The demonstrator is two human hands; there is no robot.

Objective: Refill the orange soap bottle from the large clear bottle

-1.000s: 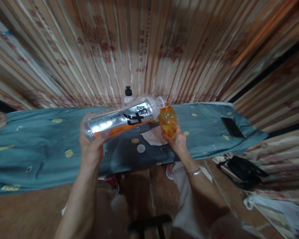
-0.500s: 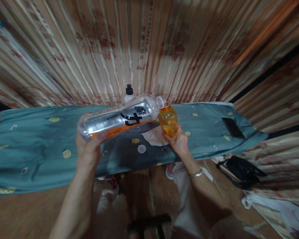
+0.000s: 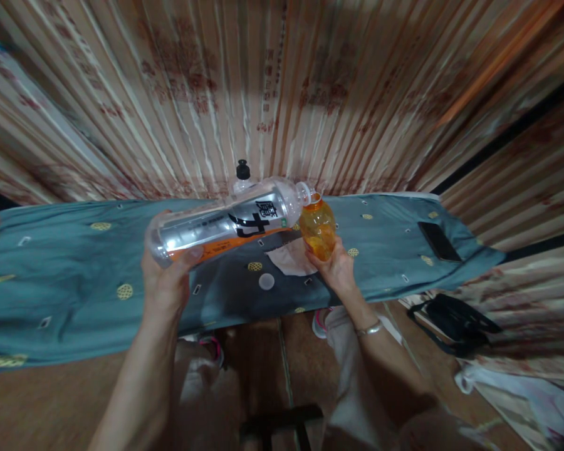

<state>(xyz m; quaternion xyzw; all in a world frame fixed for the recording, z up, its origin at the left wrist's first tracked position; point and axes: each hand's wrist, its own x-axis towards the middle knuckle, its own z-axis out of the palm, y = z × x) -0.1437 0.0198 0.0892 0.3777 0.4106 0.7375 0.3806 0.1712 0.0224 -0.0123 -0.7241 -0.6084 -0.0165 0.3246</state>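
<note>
My left hand (image 3: 167, 285) grips the base of a large clear plastic bottle (image 3: 225, 224) with a black and orange label. The bottle lies almost level, with its open mouth at the rim of a small orange bottle (image 3: 318, 227). A thin layer of orange liquid runs along the large bottle's lower side. My right hand (image 3: 337, 268) holds the small bottle upright from below, above a table under a blue-green patterned cloth (image 3: 75, 269).
A white tissue (image 3: 289, 258) and a white cap (image 3: 266, 281) lie on the cloth under the bottles. A black-capped bottle (image 3: 242, 176) stands behind them by the striped curtain. A dark phone (image 3: 437, 240) lies at the cloth's right end. A black bag (image 3: 455, 322) sits on the floor at right.
The large bottle's base has sunk slightly to the left while its mouth stays at the small bottle's rim. Both hands keep their grip.
</note>
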